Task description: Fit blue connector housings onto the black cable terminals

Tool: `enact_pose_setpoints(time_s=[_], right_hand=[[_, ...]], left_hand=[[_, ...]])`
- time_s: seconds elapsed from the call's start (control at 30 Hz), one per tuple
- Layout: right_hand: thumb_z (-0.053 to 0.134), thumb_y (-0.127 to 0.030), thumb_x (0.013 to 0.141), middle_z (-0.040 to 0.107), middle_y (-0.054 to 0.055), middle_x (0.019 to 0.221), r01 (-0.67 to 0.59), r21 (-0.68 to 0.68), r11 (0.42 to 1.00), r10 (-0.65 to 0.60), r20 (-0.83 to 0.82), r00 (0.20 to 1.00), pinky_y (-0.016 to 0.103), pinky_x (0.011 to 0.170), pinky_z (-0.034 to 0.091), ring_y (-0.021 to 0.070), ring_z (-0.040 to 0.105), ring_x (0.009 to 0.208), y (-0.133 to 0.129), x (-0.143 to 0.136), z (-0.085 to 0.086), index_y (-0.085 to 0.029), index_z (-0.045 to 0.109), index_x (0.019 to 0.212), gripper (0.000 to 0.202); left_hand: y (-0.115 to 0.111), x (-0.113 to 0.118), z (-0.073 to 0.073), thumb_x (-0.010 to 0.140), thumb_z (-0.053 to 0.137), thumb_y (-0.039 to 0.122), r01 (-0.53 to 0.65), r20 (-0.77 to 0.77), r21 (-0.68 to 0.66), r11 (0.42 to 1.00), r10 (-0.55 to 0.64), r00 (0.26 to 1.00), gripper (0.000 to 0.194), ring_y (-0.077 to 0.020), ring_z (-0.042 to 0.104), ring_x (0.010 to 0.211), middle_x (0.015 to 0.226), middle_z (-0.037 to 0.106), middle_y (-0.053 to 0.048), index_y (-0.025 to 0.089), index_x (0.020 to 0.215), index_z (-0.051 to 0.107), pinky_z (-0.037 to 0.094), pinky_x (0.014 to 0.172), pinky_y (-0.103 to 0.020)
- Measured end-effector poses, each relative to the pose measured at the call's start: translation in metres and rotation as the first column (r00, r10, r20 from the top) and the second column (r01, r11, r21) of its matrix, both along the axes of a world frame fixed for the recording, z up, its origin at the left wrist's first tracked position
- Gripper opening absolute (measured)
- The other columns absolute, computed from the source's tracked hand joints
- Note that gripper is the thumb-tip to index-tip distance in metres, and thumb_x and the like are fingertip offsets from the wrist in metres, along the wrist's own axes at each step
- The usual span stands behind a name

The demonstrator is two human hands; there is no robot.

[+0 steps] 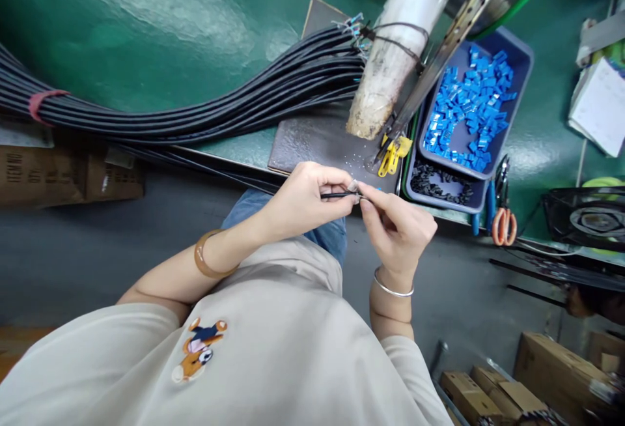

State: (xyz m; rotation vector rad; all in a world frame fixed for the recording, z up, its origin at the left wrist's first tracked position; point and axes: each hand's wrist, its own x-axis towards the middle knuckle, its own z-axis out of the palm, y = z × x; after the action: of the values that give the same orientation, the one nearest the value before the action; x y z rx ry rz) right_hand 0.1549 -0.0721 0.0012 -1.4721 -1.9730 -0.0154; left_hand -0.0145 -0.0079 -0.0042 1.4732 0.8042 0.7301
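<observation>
My left hand [312, 195] is closed around a black cable [336, 195] just in front of the bench edge. At the cable's end my right hand [398, 221] pinches, its fingertips meeting those of the left. What sits between the fingertips is too small and covered to make out. Beyond my hands lies a dark board [317, 142] with small pale scraps on it. A yellow stripping tool [394, 154] rests at the board's right side. A thick bundle of black cables [234, 110] stretches across the bench from the left, its stripped wire ends near the white tube.
A white wrapped tube [398, 42] and a metal bar [439, 55] hang over the board. To the right stand a bin of blue connectors [469, 110] and a lower bin of black parts [439, 185]. Orange-handled scissors [504, 225], a fan [593, 217] and papers [599, 105] lie further right.
</observation>
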Motion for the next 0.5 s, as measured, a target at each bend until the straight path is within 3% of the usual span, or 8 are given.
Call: enact_pose_setpoints(time_s=[0.1,0.23,0.33,0.5], right_hand=[[0.066,-0.022,0.088,0.056,-0.008,0.057,0.087,0.016,0.996,-0.086,-0.034,0.996,0.020,0.049,0.036,0.0043,0.040,0.045,-0.0009,-0.0004,0.0002,-0.025,0.063,0.124,0.036],[0.067,-0.020,0.086,0.054,-0.008,0.056,0.057,0.044,0.997,-0.058,0.025,0.998,0.020,0.051,0.036,0.0046,0.039,0.047,-0.0008,-0.0024,-0.0018,-0.025,0.069,0.112,0.026],[0.067,-0.020,0.086,0.054,-0.008,0.055,0.079,0.106,0.991,-0.083,0.036,0.996,0.020,0.052,0.037,0.0053,0.038,0.046,0.0002,-0.0034,-0.0034,-0.023,0.067,0.117,0.031],[0.063,-0.022,0.090,0.050,-0.007,0.054,0.042,0.069,0.997,-0.045,0.047,0.998,0.021,0.051,0.035,0.0057,0.038,0.047,0.0004,-0.0020,-0.0049,-0.025,0.070,0.110,0.022]], left_hand=[[0.0004,-0.0003,0.0017,0.076,0.062,0.015,-0.005,0.009,-0.001,1.000,0.005,1.000,0.016,-0.0049,0.035,0.057,0.058,0.039,0.004,0.011,0.062,0.055,0.030,0.050,-0.017],[0.0011,-0.0005,0.0027,0.076,0.062,0.013,-0.001,0.041,-0.033,0.999,0.003,0.999,0.014,-0.0051,0.036,0.058,0.060,0.041,0.004,0.011,0.064,0.055,0.032,0.052,-0.017],[0.0014,-0.0004,0.0025,0.075,0.063,0.014,0.002,0.053,-0.062,0.998,0.001,0.999,0.014,-0.0051,0.035,0.057,0.059,0.041,0.004,0.012,0.064,0.055,0.032,0.051,-0.017],[0.0011,-0.0005,-0.0001,0.076,0.064,0.017,-0.006,0.055,-0.082,0.997,0.010,0.998,0.013,-0.0066,0.041,0.059,0.061,0.046,0.002,0.012,0.065,0.059,0.037,0.054,-0.018]])
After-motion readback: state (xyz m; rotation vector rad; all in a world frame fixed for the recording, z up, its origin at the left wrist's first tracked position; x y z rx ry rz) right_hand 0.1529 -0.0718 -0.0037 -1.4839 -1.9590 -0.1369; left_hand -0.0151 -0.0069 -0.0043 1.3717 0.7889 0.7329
